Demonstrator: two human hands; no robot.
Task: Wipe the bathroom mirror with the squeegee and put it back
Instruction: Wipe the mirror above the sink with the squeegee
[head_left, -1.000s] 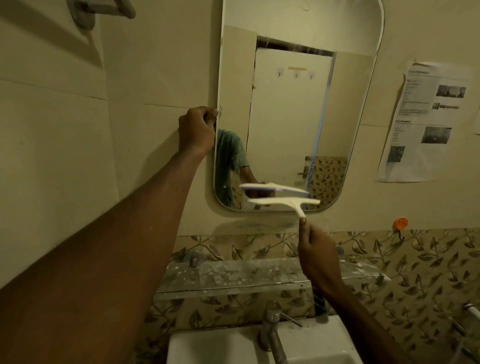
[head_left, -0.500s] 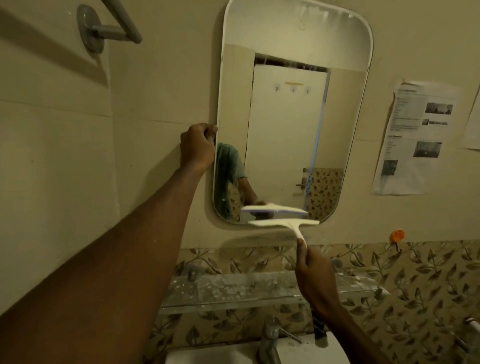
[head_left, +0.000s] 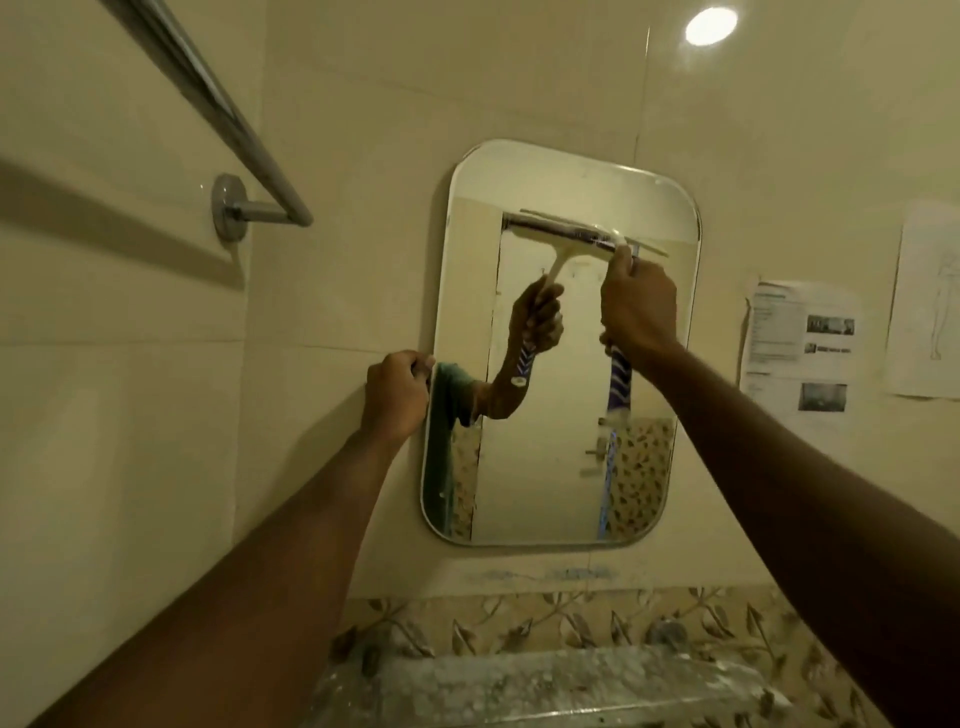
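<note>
A tall mirror (head_left: 545, 467) with rounded corners hangs on the beige tiled wall. My right hand (head_left: 639, 306) grips the handle of a white squeegee (head_left: 587, 231), whose blade lies roughly level against the upper part of the glass. The handle's blue-striped end (head_left: 621, 379) sticks out below my fist. My left hand (head_left: 397, 395) is closed on the mirror's left edge at about mid-height. The glass reflects my hand, the squeegee and a pale door.
A chrome towel rail (head_left: 228, 130) juts from the left wall above my left arm. Printed sheets (head_left: 800, 348) are stuck to the wall right of the mirror. A speckled glass shelf (head_left: 545, 686) runs below, over leaf-patterned tiles.
My right hand has carried the squeegee from the mirror's bottom edge up to its upper part. The left hand has stayed on the left edge. The camera has tilted upward.
</note>
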